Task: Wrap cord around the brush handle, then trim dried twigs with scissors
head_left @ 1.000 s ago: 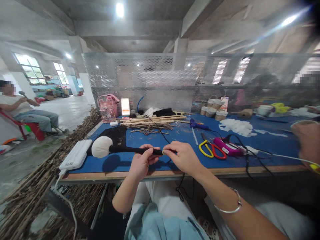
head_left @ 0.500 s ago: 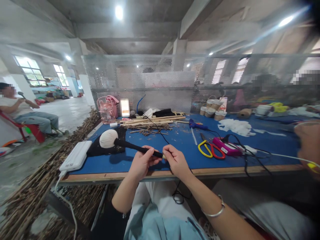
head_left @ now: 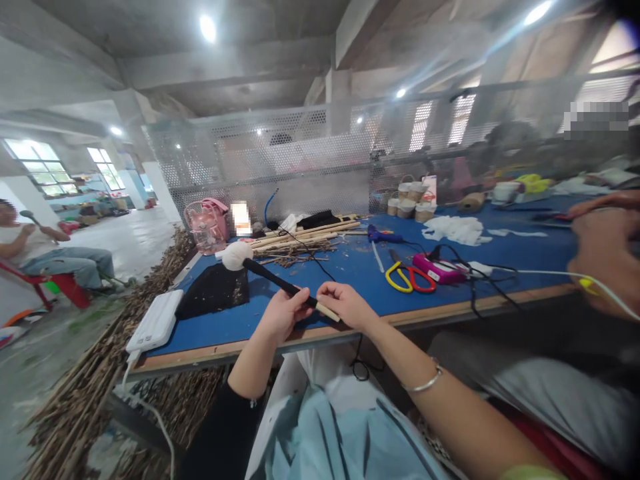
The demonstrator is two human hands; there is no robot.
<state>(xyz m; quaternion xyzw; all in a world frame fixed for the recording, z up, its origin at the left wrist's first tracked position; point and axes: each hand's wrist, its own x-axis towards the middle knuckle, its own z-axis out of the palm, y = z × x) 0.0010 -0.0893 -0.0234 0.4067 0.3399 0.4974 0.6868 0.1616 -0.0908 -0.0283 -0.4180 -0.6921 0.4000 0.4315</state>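
Observation:
A stick with a round white padded head (head_left: 237, 256) and a black-covered shaft (head_left: 270, 275) slants across in front of me, head up to the left. My left hand (head_left: 284, 315) is closed round the lower part of the black shaft. Close by, my right hand (head_left: 349, 305) pinches the stick where the black covering ends. Bare pale wood (head_left: 328, 311) shows at the lower tip, below my right fingers. Just beneath the padded head, a black cloth (head_left: 215, 293) lies on the blue table (head_left: 320, 273).
A white power bank (head_left: 156, 321) lies at the left corner. Scissors (head_left: 411, 279), a glue gun (head_left: 383, 237), a purple box (head_left: 440, 268) with cables and white cloth strips (head_left: 453, 228) lie to the right. Sticks (head_left: 300, 239) are piled behind. A co-worker's hand (head_left: 607, 250) is at far right.
My view has turned and tilted. The padded head sits higher relative to the black cloth, and more bare wood shows at the lower end. Both hands stay on the stick.

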